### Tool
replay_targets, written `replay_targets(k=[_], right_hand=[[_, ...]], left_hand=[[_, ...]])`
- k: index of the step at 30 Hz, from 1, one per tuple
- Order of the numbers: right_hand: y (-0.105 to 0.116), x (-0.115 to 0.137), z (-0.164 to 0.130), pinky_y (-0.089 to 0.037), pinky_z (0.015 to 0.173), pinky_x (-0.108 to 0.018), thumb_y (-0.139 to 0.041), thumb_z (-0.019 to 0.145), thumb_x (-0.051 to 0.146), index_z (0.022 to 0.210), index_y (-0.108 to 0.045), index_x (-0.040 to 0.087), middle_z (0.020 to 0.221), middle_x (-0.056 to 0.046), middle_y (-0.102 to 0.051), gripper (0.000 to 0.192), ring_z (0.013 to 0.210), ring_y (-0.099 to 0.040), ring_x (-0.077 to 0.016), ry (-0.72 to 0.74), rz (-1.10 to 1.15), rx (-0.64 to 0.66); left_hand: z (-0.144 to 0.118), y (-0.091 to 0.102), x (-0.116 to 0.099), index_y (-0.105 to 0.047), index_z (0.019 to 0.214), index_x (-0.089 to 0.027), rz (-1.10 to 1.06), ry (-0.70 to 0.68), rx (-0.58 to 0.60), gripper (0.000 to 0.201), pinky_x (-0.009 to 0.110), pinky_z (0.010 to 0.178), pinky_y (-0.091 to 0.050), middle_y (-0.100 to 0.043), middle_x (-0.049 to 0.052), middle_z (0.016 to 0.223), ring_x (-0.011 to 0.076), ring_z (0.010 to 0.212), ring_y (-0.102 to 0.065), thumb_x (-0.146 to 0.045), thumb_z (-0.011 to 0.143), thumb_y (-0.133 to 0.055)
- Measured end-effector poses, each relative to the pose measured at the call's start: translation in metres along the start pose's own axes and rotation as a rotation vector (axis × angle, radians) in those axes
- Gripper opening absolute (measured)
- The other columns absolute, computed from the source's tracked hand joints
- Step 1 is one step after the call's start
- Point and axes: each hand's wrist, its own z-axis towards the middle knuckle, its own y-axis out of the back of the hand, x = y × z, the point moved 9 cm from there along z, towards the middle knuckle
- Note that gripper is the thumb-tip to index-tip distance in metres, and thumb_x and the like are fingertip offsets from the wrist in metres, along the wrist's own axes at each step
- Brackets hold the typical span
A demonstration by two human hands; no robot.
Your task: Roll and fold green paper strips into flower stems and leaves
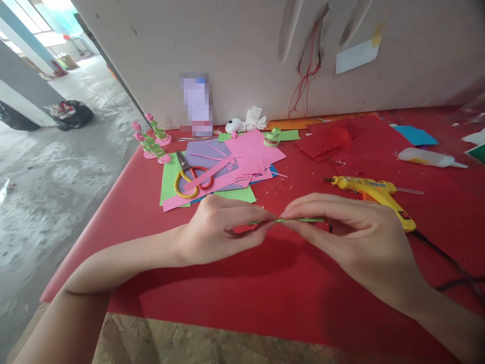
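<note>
A thin green paper strip (pixel 303 220) is held just above the red table cover (pixel 235 298), near the front edge, approx. centre. It is pinched by the left hand (pixel 220 230), fingers narrowed round its left end, and by the right hand (pixel 352 237), thumb and fingertips closed on its right part; both hands meet at the middle. A small red scrap shows under the left fingers. Just behind the right hand a yellow glue gun (pixel 373 194) is laid, w/ its cord trailing right. Further back left, scissors (pixel 189 177) rest on a pile of coloured paper sheets (pixel 227 167). At far right a glue bottle (pixel 428 157) lies on its side; contents cannot be told.
</note>
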Motion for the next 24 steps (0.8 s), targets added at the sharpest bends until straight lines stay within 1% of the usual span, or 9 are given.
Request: replay_targets(k=[4,8,11,14,17,21,24], right_hand=[[-0.002,0.003,0.001,-0.05,0.051,-0.009,-0.066,0.072,0.013,0.067,-0.067,0.021,0.069,0.006,-0.069,0.01,0.06,-0.064,-0.0049,0.066,-0.024,-0.003],[-0.002,0.005,0.0,-0.051,0.055,-0.009,-0.066,0.073,0.011,0.068,-0.067,0.019,0.07,0.004,-0.07,0.009,0.063,-0.064,-0.0052,0.098,-0.036,-0.028],[-0.003,0.005,0.0,-0.05,0.054,-0.009,-0.065,0.073,0.012,0.068,-0.067,0.019,0.071,0.004,-0.069,0.009,0.062,-0.064,-0.0048,0.087,-0.031,-0.017],[-0.003,0.003,0.002,-0.048,0.051,-0.008,-0.066,0.072,0.012,0.069,-0.067,0.019,0.07,0.004,-0.069,0.008,0.061,-0.062,-0.0039,0.068,-0.026,0.01],[-0.002,0.001,0.003,-0.047,0.05,-0.008,-0.066,0.072,0.013,0.069,-0.067,0.019,0.069,0.005,-0.069,0.007,0.058,-0.061,-0.003,0.048,-0.018,0.025],[-0.004,-0.004,0.002,-0.049,0.053,-0.009,-0.065,0.074,0.015,0.069,-0.067,0.019,0.07,0.005,-0.07,0.007,0.061,-0.063,-0.0044,0.017,-0.006,0.027],[-0.005,-0.008,0.001,-0.049,0.052,-0.01,-0.066,0.074,0.017,0.07,-0.069,0.021,0.071,0.005,-0.07,0.006,0.061,-0.064,-0.0056,-0.01,0.009,0.024]], left_hand=[[0.002,-0.006,0.008,-0.07,0.079,-0.004,-0.103,0.093,0.047,0.008,0.013,0.049,-0.052,-0.072,0.007,0.066,0.0103,0.055,-0.067,-0.01,0.075,-0.066],[0.002,-0.005,0.01,-0.07,0.077,-0.007,-0.071,0.105,0.041,0.006,0.012,0.05,-0.051,-0.073,0.005,0.066,0.0084,0.054,-0.066,-0.011,0.077,-0.065],[0.001,-0.004,0.011,-0.069,0.077,-0.009,-0.047,0.103,0.04,0.005,0.011,0.05,-0.051,-0.073,0.004,0.067,0.0077,0.054,-0.066,-0.011,0.077,-0.064],[0.001,-0.006,0.013,-0.069,0.077,-0.007,-0.07,0.115,0.049,0.006,0.011,0.05,-0.051,-0.073,0.005,0.065,0.0072,0.053,-0.065,-0.01,0.077,-0.063],[0.001,-0.006,0.013,-0.069,0.076,-0.005,-0.074,0.114,0.04,0.006,0.011,0.046,-0.049,-0.071,0.006,0.062,0.007,0.049,-0.063,-0.009,0.076,-0.065],[-0.001,-0.006,0.013,-0.069,0.074,-0.005,-0.064,0.108,0.03,0.004,0.01,0.045,-0.049,-0.071,0.005,0.061,0.0069,0.049,-0.063,-0.007,0.073,-0.066],[-0.001,-0.006,0.014,-0.069,0.074,-0.006,-0.064,0.121,0.037,0.005,0.01,0.046,-0.049,-0.071,0.005,0.061,0.0068,0.049,-0.063,-0.009,0.075,-0.065]])
